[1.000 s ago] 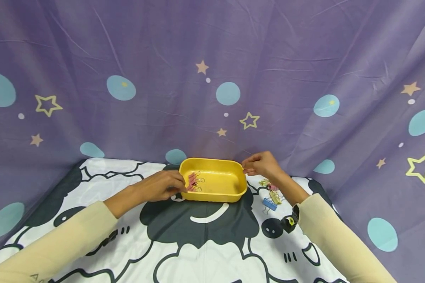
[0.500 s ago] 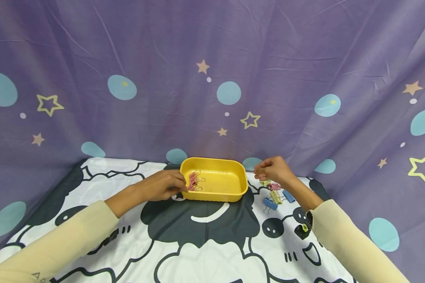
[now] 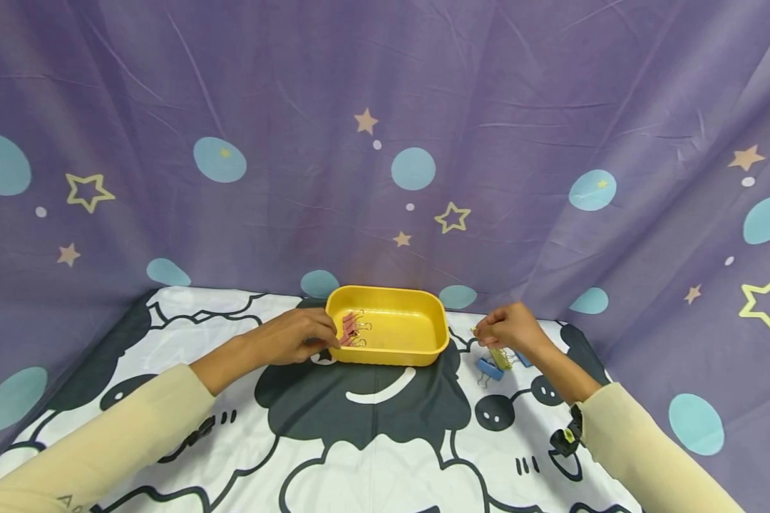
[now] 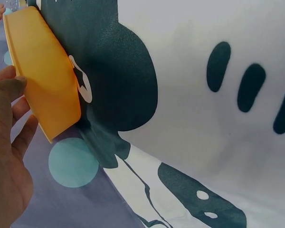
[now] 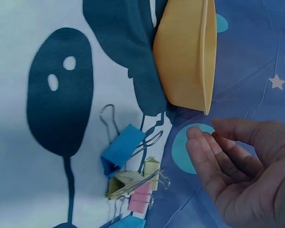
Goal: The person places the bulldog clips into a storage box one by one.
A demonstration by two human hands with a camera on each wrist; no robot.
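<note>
A yellow plastic tray (image 3: 413, 333) stands at the back of the table, with pink binder clips (image 3: 349, 325) at its left end. My left hand (image 3: 295, 338) pinches the tray's left rim; the left wrist view has the thumb against the outer wall (image 4: 52, 71). Right of the tray, my right hand (image 3: 508, 332) hovers over a small group of binder clips, its fingers bent loosely and nothing between them. That group includes a blue clip (image 5: 123, 149), a yellow one (image 5: 126, 183) and a pink one (image 5: 140, 197). In the head view the hand hides some of them.
A white cloth (image 3: 372, 477) with black cartoon shapes covers the table. Close behind the tray hangs a purple curtain (image 3: 334, 235) printed with stars and blue spots.
My right hand has left the tray's right end and moved right and down, over the binder clips. The left hand and the tray have stayed in place.
</note>
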